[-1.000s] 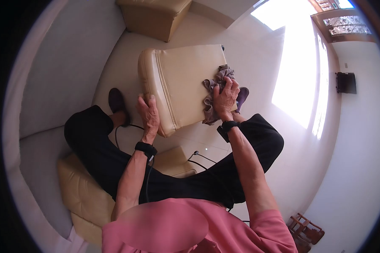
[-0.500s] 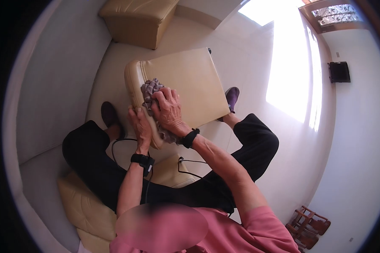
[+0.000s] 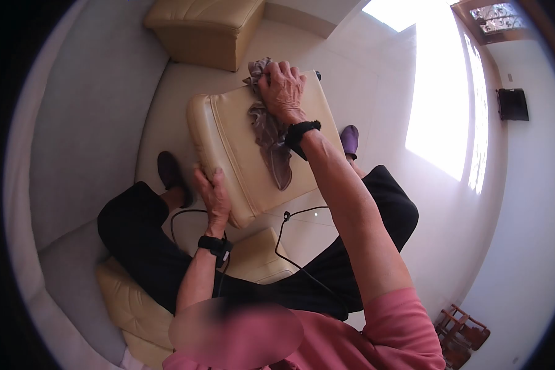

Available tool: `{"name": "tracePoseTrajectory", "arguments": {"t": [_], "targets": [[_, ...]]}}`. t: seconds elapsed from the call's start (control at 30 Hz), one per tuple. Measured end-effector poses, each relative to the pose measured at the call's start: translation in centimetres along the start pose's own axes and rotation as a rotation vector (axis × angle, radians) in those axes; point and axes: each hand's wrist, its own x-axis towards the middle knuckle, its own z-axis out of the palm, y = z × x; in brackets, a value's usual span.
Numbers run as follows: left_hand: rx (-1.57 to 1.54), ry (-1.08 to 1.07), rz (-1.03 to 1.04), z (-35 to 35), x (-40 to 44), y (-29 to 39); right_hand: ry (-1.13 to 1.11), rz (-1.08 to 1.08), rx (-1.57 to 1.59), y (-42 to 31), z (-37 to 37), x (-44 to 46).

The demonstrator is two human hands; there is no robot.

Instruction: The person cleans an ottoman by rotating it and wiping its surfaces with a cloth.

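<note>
A cream leather-covered stool [image 3: 228, 145] lies tipped between my legs, its padded seat facing left and a flat side facing up. Against the padded edge is my left hand [image 3: 214, 196], thumb and fingers gripping the cushion near its lower end. A crumpled grey-brown cloth [image 3: 271, 142] trails down across the stool's flat side. My right hand [image 3: 283, 92] is closed on the bunched upper part of this cloth, pressing it near the stool's far edge. The fingertips are partly hidden in its folds.
Another cream leather stool [image 3: 206, 28] stands at the far side, beside a grey sofa [image 3: 92, 135]. Under me is a cream leather seat [image 3: 135, 302]. Black cables [image 3: 280, 237] hang near my lap. A brown wooden stool [image 3: 459, 336] stands by the right wall.
My right hand has moved away from me and to the right, carrying the cloth from the cushion seam to the far edge. My left hand has shifted slightly down along the cushion.
</note>
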Motion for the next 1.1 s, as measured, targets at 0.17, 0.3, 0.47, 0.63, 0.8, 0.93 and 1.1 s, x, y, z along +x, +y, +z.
{"name": "tracePoseTrajectory", "arguments": {"t": [0.17, 0.3, 0.47, 0.63, 0.8, 0.93, 1.1], "targets": [[-0.033, 0.012, 0.034, -3.1, 0.1, -1.7, 0.061, 0.21, -0.176, 4.3, -3.1, -4.5], [-0.046, -0.001, -0.021, -5.6, -0.8, -2.5, 0.032, 0.295, -0.221, 2.7, -6.6, -10.9], [0.059, 0.004, -0.006, -8.6, -1.1, -2.5, 0.012, 0.354, -0.223, 0.0, -8.5, -18.7], [0.097, -0.02, 0.012, -9.9, -0.7, -3.5, 0.022, 0.4, -0.222, -1.7, -6.7, -20.4], [0.153, -0.011, 0.045, -9.0, 0.2, -5.4, 0.029, 0.379, -0.213, -1.3, -3.4, -17.1], [0.038, -0.02, 0.072, -6.7, 1.6, -6.7, -0.035, 0.402, -0.214, -0.6, -0.2, -9.2], [0.091, 0.013, 0.068, -6.9, 2.3, -7.2, -0.02, 0.333, -0.224, -1.1, 5.9, -1.7]]}}
